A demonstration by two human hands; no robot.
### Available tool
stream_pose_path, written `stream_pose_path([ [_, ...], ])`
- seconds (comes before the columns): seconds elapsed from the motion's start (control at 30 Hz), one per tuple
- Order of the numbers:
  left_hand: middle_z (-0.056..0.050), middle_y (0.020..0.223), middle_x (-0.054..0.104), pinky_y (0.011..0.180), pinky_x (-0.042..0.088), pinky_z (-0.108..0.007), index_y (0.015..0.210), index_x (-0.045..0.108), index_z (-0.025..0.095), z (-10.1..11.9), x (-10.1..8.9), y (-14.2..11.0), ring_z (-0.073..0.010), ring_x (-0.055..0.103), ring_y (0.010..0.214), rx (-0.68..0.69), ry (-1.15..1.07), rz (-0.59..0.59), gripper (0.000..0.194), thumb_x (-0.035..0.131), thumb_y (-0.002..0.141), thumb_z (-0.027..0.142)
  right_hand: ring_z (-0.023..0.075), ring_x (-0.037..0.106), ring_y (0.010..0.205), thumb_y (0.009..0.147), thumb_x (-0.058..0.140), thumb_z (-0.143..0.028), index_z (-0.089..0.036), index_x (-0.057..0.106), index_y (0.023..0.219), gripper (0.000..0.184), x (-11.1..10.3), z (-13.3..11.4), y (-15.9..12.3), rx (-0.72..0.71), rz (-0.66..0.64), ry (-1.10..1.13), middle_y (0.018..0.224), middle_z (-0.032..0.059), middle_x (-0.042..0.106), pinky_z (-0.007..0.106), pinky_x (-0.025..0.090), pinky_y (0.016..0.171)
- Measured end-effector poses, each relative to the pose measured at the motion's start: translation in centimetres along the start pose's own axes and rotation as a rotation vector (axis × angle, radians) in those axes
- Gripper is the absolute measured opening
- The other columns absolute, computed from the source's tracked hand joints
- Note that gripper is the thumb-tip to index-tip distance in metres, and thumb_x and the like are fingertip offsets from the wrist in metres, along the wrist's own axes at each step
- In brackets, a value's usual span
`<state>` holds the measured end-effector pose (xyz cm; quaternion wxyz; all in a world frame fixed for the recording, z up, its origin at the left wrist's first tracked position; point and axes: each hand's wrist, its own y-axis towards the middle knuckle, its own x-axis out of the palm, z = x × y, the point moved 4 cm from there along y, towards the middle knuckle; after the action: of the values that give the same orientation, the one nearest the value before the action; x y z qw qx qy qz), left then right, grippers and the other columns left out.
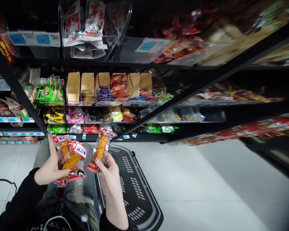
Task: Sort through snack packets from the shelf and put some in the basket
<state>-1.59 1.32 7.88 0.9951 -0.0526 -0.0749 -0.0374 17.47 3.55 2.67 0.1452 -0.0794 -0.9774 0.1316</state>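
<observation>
My left hand (51, 165) is closed around a small bunch of clear snack packets (72, 159) with orange-brown sticks inside and red-and-white printed ends. They are above my knees, and the overlap hides how many there are. To the right, my right hand (109, 170) pinches one similar snack packet (101, 147) between thumb and fingers. That packet is held upright and tilted, apart from the bunch. Both hands are in front of the lower shelves, touching none of them.
Ahead stand black shelves with cardboard boxes (73, 86) of snack packets and green packets (51, 89). Beside my right leg is a dark slotted plastic step or lid (137, 192) on the pale tiled floor (195, 183). A slanting black shelf post (159, 109) crosses the view. A black cable (4, 180) lies at left.
</observation>
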Motion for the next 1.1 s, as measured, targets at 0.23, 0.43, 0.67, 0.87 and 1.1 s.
stream_pose_path([
  [0.23, -0.016, 0.132, 0.052, 0.092, 0.048, -0.043, 0.144, -0.008, 0.028, -0.3, -0.1, 0.3, -0.0271, 0.056, 0.115, -0.069, 0.008, -0.067, 0.115, 0.073, 0.063, 0.019, 0.0179, 0.062, 0.069, 0.066, 0.067, -0.024, -0.018, 0.057, 0.088, 0.025, 2.4, 1.2, -0.5, -0.034, -0.181, -0.167, 0.08, 0.0033, 0.068, 0.03, 0.051, 0.063],
  [0.43, -0.005, 0.076, 0.071, 0.067, 0.053, -0.031, 0.082, 0.062, 0.013, -1.5, 0.2, 0.8, -0.021, 0.066, 0.07, -0.282, -0.16, 0.134, 0.035, 0.076, 0.05, 0.017, 0.0163, 0.063, 0.075, 0.067, 0.058, -0.012, -0.019, 0.056, 0.094, 0.028, 4.5, 0.5, -2.6, -0.172, -0.194, -0.172, 0.082, 0.0011, 0.068, 0.026, 0.049, 0.069],
  [0.67, 0.003, 0.067, 0.067, 0.062, 0.052, -0.034, 0.082, 0.051, 0.02, -3.2, 0.2, -0.2, -0.0216, 0.066, 0.066, -0.462, -0.375, 0.357, 0.037, 0.063, 0.048, 0.01, 0.0195, 0.062, 0.085, 0.068, 0.051, -0.008, -0.021, 0.062, 0.101, 0.037, 4.7, -0.3, -3.2, -0.299, -0.192, -0.368, 0.091, 0.003, 0.067, 0.029, 0.047, 0.077],
  [0.87, -0.001, 0.076, 0.07, 0.063, 0.05, -0.031, 0.094, 0.058, 0.018, -2.9, 0.2, 0.5, -0.0193, 0.065, 0.068, -0.372, -0.402, 0.193, 0.046, 0.064, 0.049, 0.007, 0.0241, 0.051, 0.106, 0.08, 0.047, -0.02, -0.028, 0.056, 0.122, 0.044, 4.9, 0.2, -3.4, -0.335, -0.345, -0.406, 0.111, 0.0049, 0.06, 0.042, 0.036, 0.095],
  [1.1, -0.007, 0.087, 0.072, 0.063, 0.049, -0.032, 0.098, 0.063, 0.017, -2.1, 1.8, 0.7, -0.0237, 0.066, 0.076, -0.349, -0.408, 0.074, 0.044, 0.067, 0.054, 0.014, 0.0212, 0.05, 0.092, 0.089, 0.037, -0.031, -0.026, 0.062, 0.105, 0.03, 2.8, -1.5, -4.1, -0.495, -0.033, -0.27, 0.099, 0.005, 0.054, 0.036, 0.039, 0.08],
])
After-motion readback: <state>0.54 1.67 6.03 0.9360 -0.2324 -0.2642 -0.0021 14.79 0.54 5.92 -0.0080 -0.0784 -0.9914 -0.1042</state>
